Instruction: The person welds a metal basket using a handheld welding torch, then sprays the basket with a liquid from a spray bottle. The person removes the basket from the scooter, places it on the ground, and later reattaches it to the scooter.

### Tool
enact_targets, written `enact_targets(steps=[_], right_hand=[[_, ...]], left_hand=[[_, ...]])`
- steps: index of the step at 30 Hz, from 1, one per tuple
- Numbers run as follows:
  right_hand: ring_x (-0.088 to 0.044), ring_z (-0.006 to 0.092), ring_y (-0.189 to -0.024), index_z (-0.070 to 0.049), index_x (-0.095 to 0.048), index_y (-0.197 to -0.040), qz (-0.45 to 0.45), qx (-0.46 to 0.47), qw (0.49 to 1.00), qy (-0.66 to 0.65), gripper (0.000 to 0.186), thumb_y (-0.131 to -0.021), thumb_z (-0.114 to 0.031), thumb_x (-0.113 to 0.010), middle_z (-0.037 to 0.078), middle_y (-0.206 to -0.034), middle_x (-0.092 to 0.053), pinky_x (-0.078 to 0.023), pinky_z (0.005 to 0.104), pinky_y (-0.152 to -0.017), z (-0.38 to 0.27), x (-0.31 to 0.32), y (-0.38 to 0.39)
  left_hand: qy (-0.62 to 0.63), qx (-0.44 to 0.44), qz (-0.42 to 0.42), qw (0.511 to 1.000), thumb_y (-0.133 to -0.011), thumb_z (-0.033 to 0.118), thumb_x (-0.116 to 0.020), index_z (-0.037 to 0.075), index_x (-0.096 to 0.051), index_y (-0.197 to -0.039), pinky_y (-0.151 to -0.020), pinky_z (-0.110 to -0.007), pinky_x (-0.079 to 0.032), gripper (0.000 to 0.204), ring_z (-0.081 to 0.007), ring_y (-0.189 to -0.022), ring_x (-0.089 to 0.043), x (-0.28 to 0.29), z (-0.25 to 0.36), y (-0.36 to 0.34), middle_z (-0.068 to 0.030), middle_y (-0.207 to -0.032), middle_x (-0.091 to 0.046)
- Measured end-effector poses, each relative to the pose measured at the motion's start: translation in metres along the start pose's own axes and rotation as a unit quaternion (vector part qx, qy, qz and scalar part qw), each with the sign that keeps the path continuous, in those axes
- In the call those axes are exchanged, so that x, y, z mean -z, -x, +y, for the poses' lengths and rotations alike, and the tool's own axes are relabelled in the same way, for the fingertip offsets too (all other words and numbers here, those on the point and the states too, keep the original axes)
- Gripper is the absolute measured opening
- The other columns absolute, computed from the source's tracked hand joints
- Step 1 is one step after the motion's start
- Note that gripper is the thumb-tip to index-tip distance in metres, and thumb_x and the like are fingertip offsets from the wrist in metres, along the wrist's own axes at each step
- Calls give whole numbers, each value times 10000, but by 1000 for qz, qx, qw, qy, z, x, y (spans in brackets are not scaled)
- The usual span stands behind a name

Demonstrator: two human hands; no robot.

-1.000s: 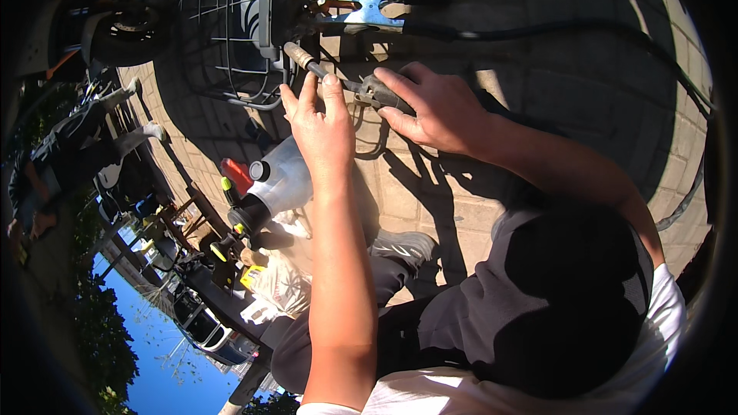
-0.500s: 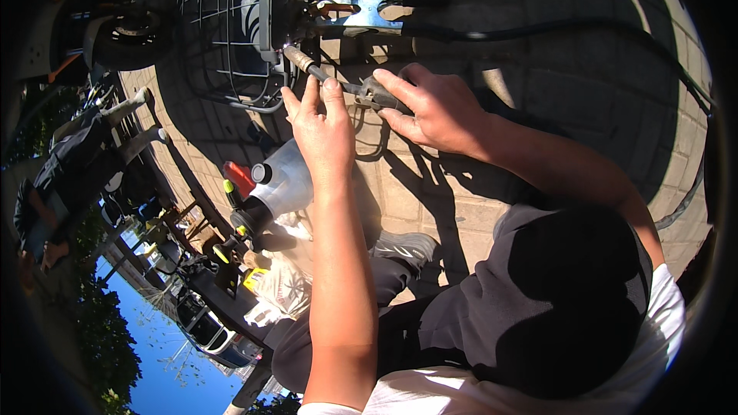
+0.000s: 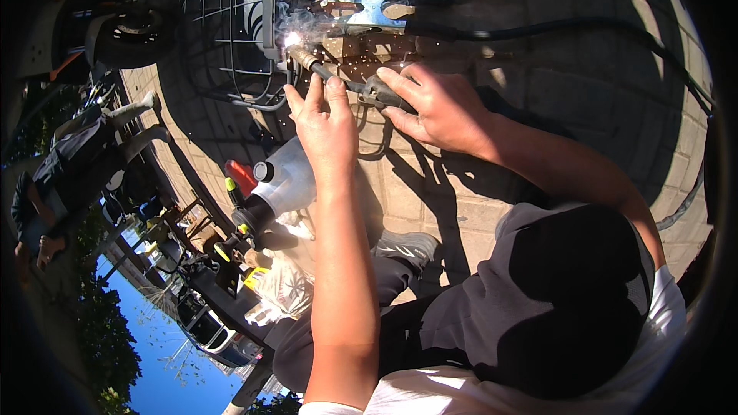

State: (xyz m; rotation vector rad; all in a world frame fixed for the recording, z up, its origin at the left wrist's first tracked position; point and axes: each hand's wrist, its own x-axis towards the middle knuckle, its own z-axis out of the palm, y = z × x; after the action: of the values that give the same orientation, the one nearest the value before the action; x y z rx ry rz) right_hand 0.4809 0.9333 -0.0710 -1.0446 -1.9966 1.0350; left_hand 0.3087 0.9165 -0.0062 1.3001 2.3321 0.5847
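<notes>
1. From my remote seat, I see my right hand (image 3: pixel 444 110) closed around the dark handle of a welding torch (image 3: pixel 353 86).
2. My left hand (image 3: pixel 327 127) is fanned, fingertips at the torch's neck; I cannot tell whether they grip it.
3. The torch's nozzle points at a wire basket (image 3: pixel 265 107), where a bright glow, smoke and sparks show beside its grey flat bar (image 3: pixel 269 19).
4. Through the basket's wires I make out a grey rounded shape; I cannot tell whether it lies inside or behind.
5. A shiny clamp (image 3: pixel 377 10) with dark handles sits near the glow.
6. Beside my left forearm is a pale container (image 3: pixel 290 188), black cap on, contents unclear.
7. Below it, I see a whitish plastic bag (image 3: pixel 286 290), its contents hidden.
</notes>
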Motion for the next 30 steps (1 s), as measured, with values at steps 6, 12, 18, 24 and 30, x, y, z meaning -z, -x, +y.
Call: enact_targets(steps=[6, 12, 18, 24, 30], right_hand=[[-649, 316, -658, -52, -596, -1230, 12, -4, 1000, -11, 480, -844, -319, -696, 147, -911, -603, -541, 398, -585, -3, -1, 3], [-651, 317, -654, -49, -605, -1223, 11, -12, 1000, -9, 485, -832, -320, -703, 152, -907, -611, -543, 392, -577, -6, 2, 3], [-649, 324, -652, -45, -614, -1208, 16, -9, 1000, -24, 479, -821, -312, -705, 156, -894, -616, -540, 394, -572, -1, 0, 4], [-649, 324, -655, -42, -612, -1213, 32, 4, 999, -35, 485, -820, -309, -711, 160, -885, -616, -535, 386, -568, 4, -6, 2], [-650, 337, -798, -25, -602, -1231, -21, -56, 995, -85, 481, -816, -230, -735, 182, -938, -632, -535, 383, -669, -5, 5, 12]], left_hand=[[8, -4, -7, 1000, -954, 395, -580, 7, -590, -1299, -1178, -453, -141, 519, -432, -1445, -225, 3, 0, 0, -395, -1489, -237], [10, -1, -11, 1000, -950, 406, -582, 41, -602, -1299, -1180, -462, -129, 505, -441, -1444, -220, 4, 1, 2, -399, -1485, -241], [4, -6, -11, 1000, -950, 411, -579, 15, -596, -1296, -1180, -461, -132, 526, -442, -1441, -227, 5, 1, 2, -401, -1483, -242], [0, -7, -8, 1000, -956, 418, -565, -14, -582, -1298, -1179, -459, -139, 551, -442, -1434, -245, 2, 1, 1, -400, -1476, -258], [-20, 18, -15, 1000, -964, 384, -568, 54, -602, -1302, -1165, -439, -190, 474, -452, -1417, -271, 3, 9, 16, -400, -1445, -318]])
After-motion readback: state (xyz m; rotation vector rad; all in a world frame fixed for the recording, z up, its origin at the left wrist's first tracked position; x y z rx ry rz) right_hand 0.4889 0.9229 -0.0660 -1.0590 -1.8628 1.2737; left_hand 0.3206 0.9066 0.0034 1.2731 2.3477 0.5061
